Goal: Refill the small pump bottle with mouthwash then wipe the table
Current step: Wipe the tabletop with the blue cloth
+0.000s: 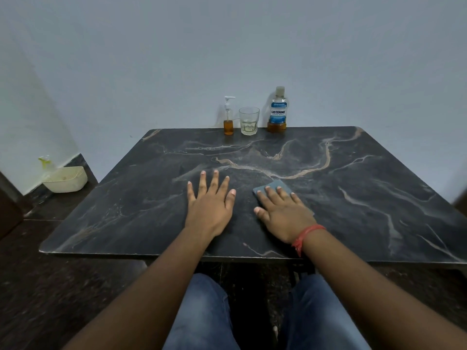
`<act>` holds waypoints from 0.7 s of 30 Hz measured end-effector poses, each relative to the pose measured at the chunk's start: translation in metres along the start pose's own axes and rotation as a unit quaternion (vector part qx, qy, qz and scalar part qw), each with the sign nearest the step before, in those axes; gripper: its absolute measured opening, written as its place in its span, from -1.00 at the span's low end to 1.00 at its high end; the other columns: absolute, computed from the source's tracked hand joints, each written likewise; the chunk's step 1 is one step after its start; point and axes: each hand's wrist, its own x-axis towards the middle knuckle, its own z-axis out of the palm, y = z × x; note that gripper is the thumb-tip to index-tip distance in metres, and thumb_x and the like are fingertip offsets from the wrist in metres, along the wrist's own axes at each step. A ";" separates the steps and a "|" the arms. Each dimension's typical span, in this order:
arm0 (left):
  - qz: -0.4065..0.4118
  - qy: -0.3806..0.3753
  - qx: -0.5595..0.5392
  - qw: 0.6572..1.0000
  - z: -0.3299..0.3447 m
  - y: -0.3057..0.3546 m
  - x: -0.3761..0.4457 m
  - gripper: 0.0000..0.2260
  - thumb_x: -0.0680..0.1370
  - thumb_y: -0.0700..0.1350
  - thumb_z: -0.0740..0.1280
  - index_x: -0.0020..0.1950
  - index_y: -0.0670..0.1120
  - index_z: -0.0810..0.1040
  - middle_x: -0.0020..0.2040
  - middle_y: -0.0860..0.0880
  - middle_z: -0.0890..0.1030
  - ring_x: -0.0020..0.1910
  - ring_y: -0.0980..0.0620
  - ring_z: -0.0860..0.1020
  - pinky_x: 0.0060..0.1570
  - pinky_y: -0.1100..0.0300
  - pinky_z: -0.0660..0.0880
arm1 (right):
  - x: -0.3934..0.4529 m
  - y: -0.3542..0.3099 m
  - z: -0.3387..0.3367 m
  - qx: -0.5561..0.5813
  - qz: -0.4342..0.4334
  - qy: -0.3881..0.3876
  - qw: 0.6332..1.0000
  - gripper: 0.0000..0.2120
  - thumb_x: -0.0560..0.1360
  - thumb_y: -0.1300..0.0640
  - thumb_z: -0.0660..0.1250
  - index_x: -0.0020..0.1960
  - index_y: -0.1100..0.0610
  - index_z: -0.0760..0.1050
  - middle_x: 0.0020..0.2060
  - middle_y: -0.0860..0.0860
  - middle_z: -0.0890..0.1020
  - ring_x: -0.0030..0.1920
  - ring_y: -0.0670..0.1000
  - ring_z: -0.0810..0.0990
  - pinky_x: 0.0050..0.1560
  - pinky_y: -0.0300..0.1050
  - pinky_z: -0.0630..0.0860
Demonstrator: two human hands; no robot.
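Right hand (283, 210) flat, fingers straight, pressing cloth (274, 186) onto counter (366, 198). Left hand (211, 202) released, flat alongside. Pump bottle (228, 120) stands far ahead of both. Unwiped counter spreads either side.

Home room; marble table (328, 210)

The table (353, 198) lies bare across its middle and sides — open passage. Only the far edge is blocked: pump bottle (228, 122), glass (249, 121), mouthwash bottle (277, 112).
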 end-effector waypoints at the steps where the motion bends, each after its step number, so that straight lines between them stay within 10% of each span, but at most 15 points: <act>1: -0.001 0.002 0.000 1.000 0.000 0.000 0.000 -0.46 0.67 0.20 -0.21 0.65 0.10 0.02 0.67 0.03 -0.08 0.62 -0.07 -0.25 0.54 -0.24 -0.29 | -0.007 -0.009 0.003 -0.007 -0.028 0.004 1.000 -0.39 0.60 -0.26 -0.21 0.60 -0.07 -0.10 0.60 -0.03 -0.01 0.59 0.06 -0.08 0.55 0.13 -0.10; 8: 0.008 -0.002 0.002 1.000 0.001 0.000 0.000 -0.45 0.67 0.22 -0.21 0.65 0.11 0.02 0.67 0.03 -0.08 0.62 -0.08 -0.26 0.53 -0.23 -0.31 | -0.008 0.022 -0.002 0.004 0.080 0.011 0.997 -0.40 0.62 -0.24 -0.19 0.60 -0.05 -0.09 0.60 -0.04 -0.02 0.59 0.05 -0.09 0.55 0.11 -0.10; 13: 0.004 -0.013 -0.002 1.000 0.001 0.000 0.001 -0.44 0.67 0.23 -0.21 0.65 0.10 0.01 0.67 0.03 -0.10 0.62 -0.07 -0.27 0.53 -0.24 -0.30 | -0.034 -0.001 0.002 -0.002 -0.027 0.001 1.000 -0.42 0.63 -0.24 -0.16 0.60 -0.07 -0.10 0.60 -0.07 -0.03 0.59 0.02 -0.10 0.56 0.08 -0.12; 17: 0.007 -0.017 0.001 1.000 0.001 0.001 0.000 -0.44 0.67 0.24 -0.21 0.65 0.10 0.00 0.67 0.03 -0.10 0.62 -0.08 -0.27 0.53 -0.23 -0.31 | -0.022 0.039 -0.005 0.006 0.122 0.000 0.992 -0.39 0.62 -0.26 -0.19 0.60 -0.04 -0.10 0.60 -0.04 -0.05 0.59 0.06 -0.11 0.55 0.11 -0.10; 21: 0.003 -0.017 0.005 1.000 0.001 0.000 0.001 -0.43 0.66 0.25 -0.21 0.65 0.11 -0.01 0.67 0.03 -0.10 0.62 -0.08 -0.28 0.53 -0.23 -0.31 | -0.036 0.005 0.001 0.003 0.029 -0.003 1.000 -0.23 0.49 -0.40 -0.33 0.60 -0.05 -0.11 0.60 -0.06 -0.06 0.59 0.05 -0.12 0.55 0.11 -0.12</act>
